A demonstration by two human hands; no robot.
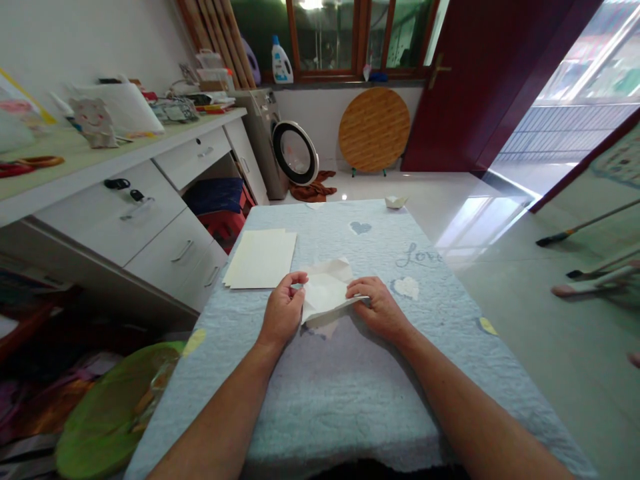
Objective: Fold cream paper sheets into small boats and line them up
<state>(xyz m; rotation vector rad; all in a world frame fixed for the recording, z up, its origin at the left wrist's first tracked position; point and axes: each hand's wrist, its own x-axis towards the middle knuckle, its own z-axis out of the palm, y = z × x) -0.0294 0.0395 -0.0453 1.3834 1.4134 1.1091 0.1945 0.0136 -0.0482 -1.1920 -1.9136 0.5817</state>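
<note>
Creased paper [327, 285] sits between left hand [283, 312] and right hand [379, 308], each pinching the side nearest it. Probably light, thin, tears easily; best held by opposite edges, fingertips only.

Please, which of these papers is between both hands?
The creased sheet, touched by the left hand and right hand; the flat stack lies untouched, the small folded paper sits farther away.

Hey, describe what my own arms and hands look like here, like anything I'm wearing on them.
Both the left hand and right hand are ungloved, with no rings visible on the fingers. The forearms are slim and bare to the picture's edge: no sleeves, watch or bracelet show.
</note>
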